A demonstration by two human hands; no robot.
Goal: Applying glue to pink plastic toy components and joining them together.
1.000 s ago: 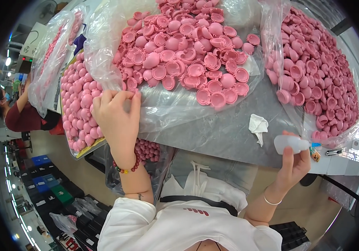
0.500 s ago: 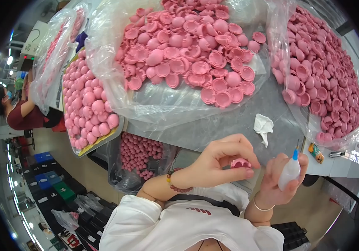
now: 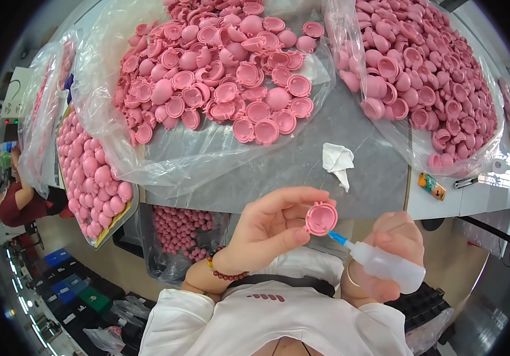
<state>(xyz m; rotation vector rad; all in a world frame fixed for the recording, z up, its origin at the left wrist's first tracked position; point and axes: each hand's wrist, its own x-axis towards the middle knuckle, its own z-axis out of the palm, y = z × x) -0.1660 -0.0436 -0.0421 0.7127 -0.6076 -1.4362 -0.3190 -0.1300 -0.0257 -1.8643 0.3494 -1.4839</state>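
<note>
Between the thumb and fingers of my left hand (image 3: 270,228) is a pink plastic half shell (image 3: 320,218), its hollow side facing up toward me. My right hand (image 3: 388,249) grips a translucent white squeeze bottle (image 3: 388,267) that lies tilted in the fingers. The bottle's blue needle tip (image 3: 338,238) points at the shell, with its thin end at the lower part of the hollow. Whether any liquid comes out is too small to see. Both hands are above my lap, just off the near edge of the grey table (image 3: 243,190).
Loose pink half shells (image 3: 225,89) lie on a clear plastic sheet, and a bag of more shells (image 3: 427,89) stands at right. Pink balls (image 3: 92,178) fill a tray at left; a lower bin (image 3: 181,228) holds more. A white tissue (image 3: 338,163) and a lighter-sized packet (image 3: 431,186) lie nearby.
My right hand has tipped the bottle from upright to slanted and brought its needle to the shell. My left hand has turned the shell's hollow into view. The whole view has shifted.
</note>
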